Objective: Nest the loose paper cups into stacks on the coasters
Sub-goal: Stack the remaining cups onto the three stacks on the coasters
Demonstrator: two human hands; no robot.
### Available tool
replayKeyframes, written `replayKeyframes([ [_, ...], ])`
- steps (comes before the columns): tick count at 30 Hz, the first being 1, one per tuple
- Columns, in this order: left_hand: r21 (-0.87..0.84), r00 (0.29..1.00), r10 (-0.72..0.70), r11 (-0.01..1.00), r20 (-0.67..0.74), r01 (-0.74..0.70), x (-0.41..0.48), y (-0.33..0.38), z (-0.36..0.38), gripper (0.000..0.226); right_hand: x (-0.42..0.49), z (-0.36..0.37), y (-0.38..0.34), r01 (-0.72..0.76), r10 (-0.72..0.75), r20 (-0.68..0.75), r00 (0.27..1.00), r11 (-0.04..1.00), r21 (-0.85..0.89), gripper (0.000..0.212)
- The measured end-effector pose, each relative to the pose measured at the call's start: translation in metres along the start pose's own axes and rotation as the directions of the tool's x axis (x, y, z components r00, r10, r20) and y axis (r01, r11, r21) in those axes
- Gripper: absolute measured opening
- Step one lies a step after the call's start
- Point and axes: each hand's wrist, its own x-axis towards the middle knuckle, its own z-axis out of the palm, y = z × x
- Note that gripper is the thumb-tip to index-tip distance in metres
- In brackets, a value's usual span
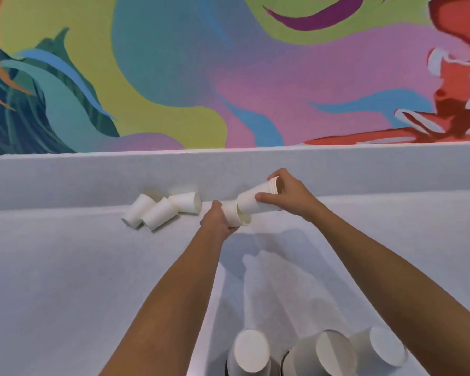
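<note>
Close in front of the low white wall (65,180) that is running along the back of the table (65,267), both hands are meeting over the cups. The right hand (291,194) is curling its thumb and fingers round a nested stack (255,200) that is lying tilted, with its layered rims pointing up towards the wall and its closed base pointing down and away from it. The left hand (217,218) is wrapping its fingers round a single cup (232,217) whose open mouth is facing the base of that stack; the two are touching or overlapping, and how far one is sitting inside the other I cannot tell. Further left along the foot of the wall, three loose cups (159,217) are lying on their sides, leaning against one another. Well away from the wall, at the near edge of the table, three upside-down stacks (251,354) are standing side by side with their flat bases facing up; what is lying under them is too hidden to make out. Above the wall a colourful mural (228,63) is filling the background.
</note>
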Motion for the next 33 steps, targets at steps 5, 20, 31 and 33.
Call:
replayKeyframes([
  [5, 0.048, 0.995, -0.034, 0.998, 0.097, 0.029, -0.028, -0.013, 0.014, 0.042, -0.019, -0.018, 0.011, -0.036, 0.036, 0.002, 0.999, 0.999, 0.033, 0.051],
  [20, 0.122, 0.965, 0.025, 0.991, 0.262, -0.059, -0.117, -0.049, 0.068, 0.033, -0.07, -0.05, 0.046, -0.024, 0.024, 0.008, 1.0, 0.996, 0.085, 0.061],
  [31, 0.411, 0.898, 0.27, 0.817, 0.347, -0.404, -0.16, -0.076, 0.082, 0.051, -0.102, -0.088, 0.08, -0.041, 0.047, 0.214, 0.976, 0.999, -0.034, 0.063],
  [33, 0.566, 0.836, 0.329, 0.622, 0.438, -0.541, -0.175, -0.085, 0.083, 0.058, -0.116, -0.088, 0.082, 0.051, -0.019, 0.252, 0.968, 0.991, -0.121, 0.067],
])
